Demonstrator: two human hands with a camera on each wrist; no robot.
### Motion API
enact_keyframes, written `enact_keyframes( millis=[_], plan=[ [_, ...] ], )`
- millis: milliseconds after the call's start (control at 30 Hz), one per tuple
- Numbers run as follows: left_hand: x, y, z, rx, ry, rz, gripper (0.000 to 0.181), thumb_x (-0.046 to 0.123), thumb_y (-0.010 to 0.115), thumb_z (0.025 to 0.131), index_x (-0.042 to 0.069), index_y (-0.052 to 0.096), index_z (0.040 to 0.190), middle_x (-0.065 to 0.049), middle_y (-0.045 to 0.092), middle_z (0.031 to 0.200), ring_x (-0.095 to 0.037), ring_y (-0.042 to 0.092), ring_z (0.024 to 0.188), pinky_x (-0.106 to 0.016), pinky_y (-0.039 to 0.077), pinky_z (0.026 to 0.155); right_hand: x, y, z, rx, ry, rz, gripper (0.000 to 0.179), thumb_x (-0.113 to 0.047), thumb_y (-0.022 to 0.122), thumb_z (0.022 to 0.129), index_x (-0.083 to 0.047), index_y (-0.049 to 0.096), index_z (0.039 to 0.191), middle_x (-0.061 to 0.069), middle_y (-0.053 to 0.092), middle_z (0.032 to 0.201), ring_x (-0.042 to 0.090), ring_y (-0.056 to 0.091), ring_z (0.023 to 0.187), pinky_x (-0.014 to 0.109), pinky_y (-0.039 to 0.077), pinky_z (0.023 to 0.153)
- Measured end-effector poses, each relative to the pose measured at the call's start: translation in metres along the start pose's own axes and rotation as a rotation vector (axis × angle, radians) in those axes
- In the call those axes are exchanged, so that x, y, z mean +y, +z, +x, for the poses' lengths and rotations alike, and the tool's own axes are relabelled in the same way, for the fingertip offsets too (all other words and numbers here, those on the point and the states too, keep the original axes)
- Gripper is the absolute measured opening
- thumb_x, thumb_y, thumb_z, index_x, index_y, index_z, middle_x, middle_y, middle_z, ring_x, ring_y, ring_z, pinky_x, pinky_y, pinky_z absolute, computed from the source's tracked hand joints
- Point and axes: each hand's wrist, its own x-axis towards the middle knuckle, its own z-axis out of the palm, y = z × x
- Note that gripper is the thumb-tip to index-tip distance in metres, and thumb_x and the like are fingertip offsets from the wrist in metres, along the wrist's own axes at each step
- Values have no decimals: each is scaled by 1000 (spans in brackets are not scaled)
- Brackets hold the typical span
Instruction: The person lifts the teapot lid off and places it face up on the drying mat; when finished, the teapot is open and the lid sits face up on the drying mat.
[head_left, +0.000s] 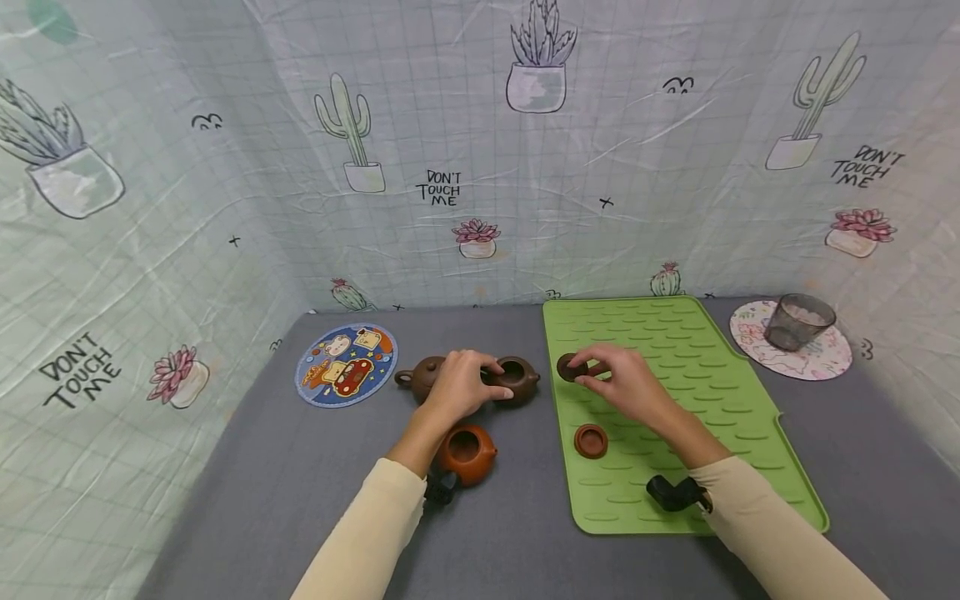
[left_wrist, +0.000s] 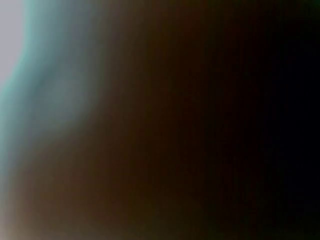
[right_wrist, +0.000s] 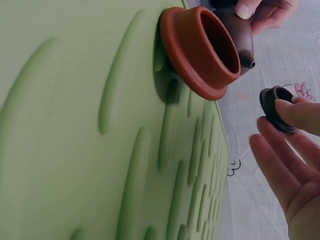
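Observation:
My left hand [head_left: 461, 387] grips the open dark brown teapot [head_left: 517, 377], thumb near its rim; in the right wrist view a thumb lies on the dark teapot [right_wrist: 240, 37]. A second brown pot [head_left: 422, 375] with a loop handle sits left of that hand, partly hidden. My right hand [head_left: 626, 379] pinches a small dark lid [head_left: 572, 367] between thumb and fingers, above the green mat; its hollow underside shows in the right wrist view. An open orange-brown teapot [head_left: 467, 454] stands beneath the left wrist. The left wrist view is dark and blurred.
A reddish-brown lid [head_left: 591, 442] lies upturned on the ridged green mat [head_left: 675, 333]. A round blue cartoon coaster [head_left: 347, 365] is at the far left. At the far right a dark translucent cup [head_left: 798, 323] stands on a pink-patterned round coaster [head_left: 813, 367]. Patterned cloth hangs behind the table.

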Motion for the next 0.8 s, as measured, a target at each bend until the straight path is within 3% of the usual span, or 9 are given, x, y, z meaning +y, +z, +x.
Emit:
enact_keyframes(
  millis=[567, 800],
  plan=[
    [1, 0, 0, -3, 1, -12, 31, 36, 88, 80, 19, 80, 105, -6, 75, 121, -30, 67, 115, -47, 55, 100, 12, 0, -9, -196, 62, -34, 20, 0, 73, 90, -7, 74, 109, 19, 74, 120, 29, 77, 92, 34, 63, 74],
    [1, -1, 0, -12, -7, -10, 32, 36, 87, 80, 19, 80, 105, -7, 74, 124, -30, 66, 118, -48, 54, 102, 12, 1, -9, -219, 66, -40, 20, 0, 72, 90, -7, 74, 109, 18, 73, 120, 28, 77, 93, 37, 63, 79]
  ],
)
